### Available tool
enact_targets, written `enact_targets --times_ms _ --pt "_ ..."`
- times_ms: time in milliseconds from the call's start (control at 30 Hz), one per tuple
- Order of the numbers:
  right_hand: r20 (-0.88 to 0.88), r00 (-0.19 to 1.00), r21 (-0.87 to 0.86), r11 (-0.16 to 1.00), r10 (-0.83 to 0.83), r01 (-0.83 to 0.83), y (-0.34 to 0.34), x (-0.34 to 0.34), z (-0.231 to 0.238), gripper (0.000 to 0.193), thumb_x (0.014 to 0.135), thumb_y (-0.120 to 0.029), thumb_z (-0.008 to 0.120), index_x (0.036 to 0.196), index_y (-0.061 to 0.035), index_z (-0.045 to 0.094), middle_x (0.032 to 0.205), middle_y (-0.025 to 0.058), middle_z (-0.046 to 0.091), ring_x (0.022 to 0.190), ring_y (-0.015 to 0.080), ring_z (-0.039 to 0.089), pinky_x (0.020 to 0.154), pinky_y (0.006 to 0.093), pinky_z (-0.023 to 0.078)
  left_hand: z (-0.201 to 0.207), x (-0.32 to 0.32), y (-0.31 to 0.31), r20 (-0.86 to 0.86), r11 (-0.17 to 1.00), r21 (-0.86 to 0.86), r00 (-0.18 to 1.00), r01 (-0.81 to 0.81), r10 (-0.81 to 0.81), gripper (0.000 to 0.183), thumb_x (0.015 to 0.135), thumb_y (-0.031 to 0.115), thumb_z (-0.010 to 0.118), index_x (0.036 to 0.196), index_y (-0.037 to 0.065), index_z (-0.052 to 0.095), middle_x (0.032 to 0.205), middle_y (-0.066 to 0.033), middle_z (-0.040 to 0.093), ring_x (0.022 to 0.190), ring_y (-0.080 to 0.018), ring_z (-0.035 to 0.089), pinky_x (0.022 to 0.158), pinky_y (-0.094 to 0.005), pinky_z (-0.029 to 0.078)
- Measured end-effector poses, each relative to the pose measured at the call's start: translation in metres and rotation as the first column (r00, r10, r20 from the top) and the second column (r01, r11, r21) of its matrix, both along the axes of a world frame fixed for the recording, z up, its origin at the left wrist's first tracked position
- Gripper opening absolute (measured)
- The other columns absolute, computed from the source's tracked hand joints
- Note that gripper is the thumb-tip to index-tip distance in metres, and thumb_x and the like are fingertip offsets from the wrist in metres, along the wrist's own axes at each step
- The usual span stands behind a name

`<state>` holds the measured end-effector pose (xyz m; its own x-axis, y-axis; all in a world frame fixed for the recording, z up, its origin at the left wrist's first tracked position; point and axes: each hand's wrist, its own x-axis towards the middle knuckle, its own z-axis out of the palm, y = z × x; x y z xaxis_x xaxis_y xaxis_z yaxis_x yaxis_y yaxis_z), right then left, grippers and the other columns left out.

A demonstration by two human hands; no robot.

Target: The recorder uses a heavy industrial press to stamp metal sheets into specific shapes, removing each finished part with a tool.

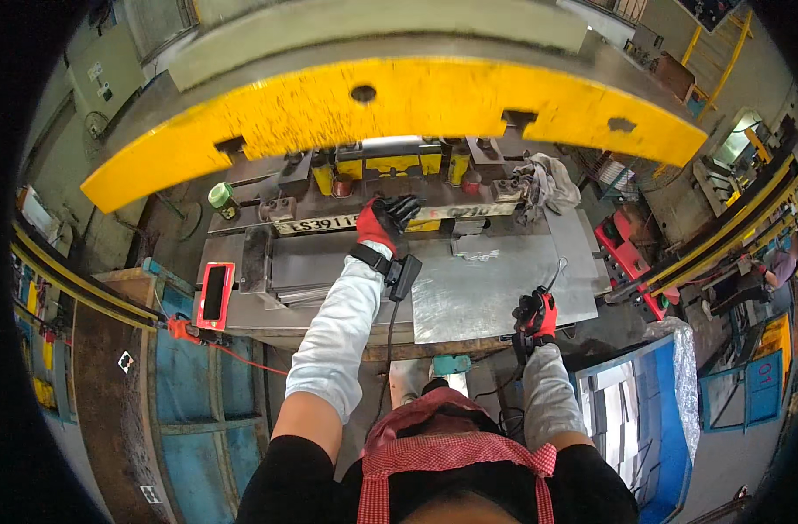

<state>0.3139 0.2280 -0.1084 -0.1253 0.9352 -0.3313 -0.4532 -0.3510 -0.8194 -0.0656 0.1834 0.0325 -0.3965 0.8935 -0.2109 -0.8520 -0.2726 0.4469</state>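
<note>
Right grip (535, 316): red-and-black glove, clenched around a thin metal rod with a looped tip (557, 273).
Left grip (388, 220): red-and-black glove, released, fingers extended at the front of a dark steel die with yellow blocks (393, 164); contact cannot be told.
Sheet: flat grey metal plate (460, 306) on the steel surface (257, 319), under the rod.
Stack: small silver metal pieces (476, 247) near its back edge.
Phone: black-screened, red-cased (214, 295), surface's left end.
</note>
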Motion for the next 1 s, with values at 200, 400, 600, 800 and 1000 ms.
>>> enact_targets --times_ms 200,400,600,800,1000 --pt "-0.019 0.990 -0.029 0.989 0.143 -0.143 0.004 0.001 -0.004 0.016 0.085 -0.024 0.053 0.084 -0.0126 0.043 0.062 0.0063 0.051 0.044 0.0219 0.051 0.038 0.0361 0.043 -0.002 -0.005 -0.006 -0.055 0.998 0.021 0.997 -0.060 0.062 0.044 0.091 0.036 0.039 0.098 -0.007 0.045 0.107 -0.0286 0.054 0.100 -0.0425 0.054 0.089 -0.0497 0.044" --pt "-0.164 0.968 -0.090 0.974 0.192 -0.209 0.015 0.018 -0.023 0.019 0.083 -0.024 0.057 0.092 -0.0121 0.046 0.074 0.0108 0.057 0.051 0.0234 0.054 0.041 0.0356 0.045 0.004 -0.005 -0.002 -0.075 0.998 -0.039 0.996 0.053 -0.056 0.053 0.092 0.037 0.033 0.112 -0.012 0.043 0.109 -0.0263 0.054 0.098 -0.0365 0.056 0.087 -0.0430 0.047" --pt "-0.031 0.978 0.059 0.977 0.206 -0.204 0.007 0.008 -0.008 0.018 0.083 -0.022 0.055 0.092 -0.0115 0.043 0.066 0.0078 0.054 0.041 0.0175 0.046 0.033 0.0298 0.034 -0.015 -0.016 -0.007 -0.181 0.985 0.063 0.973 0.159 -0.145 0.048 0.091 0.039 0.037 0.101 -0.005 0.054 0.095 -0.0219 0.061 0.087 -0.0319 0.061 0.084 -0.0446 0.048" --pt "0.295 0.891 0.320 0.843 0.345 -0.432 0.009 -0.073 0.102 0.059 0.080 -0.014 0.060 0.131 -0.0082 0.031 0.077 0.0037 0.054 0.051 0.0097 0.048 0.042 0.0243 0.040 -0.026 -0.019 0.002 -0.142 0.999 0.031 0.990 0.028 -0.023 0.034 0.091 0.031 0.045 0.107 0.002 0.051 0.100 -0.0191 0.059 0.091 -0.0336 0.059 0.084 -0.0470 0.047" --pt "0.557 0.640 0.518 0.381 0.529 -0.766 0.078 -0.240 0.224 0.033 0.081 -0.015 0.059 0.112 -0.0051 0.051 0.074 -0.0004 0.052 0.053 0.0085 0.045 0.048 0.0239 0.038 -0.016 -0.009 -0.025 -0.152 0.999 0.047 0.988 0.002 0.005 0.038 0.092 0.028 0.041 0.115 -0.002 0.047 0.109 -0.0178 0.056 0.092 -0.0289 0.059 0.082 -0.0381 0.050"
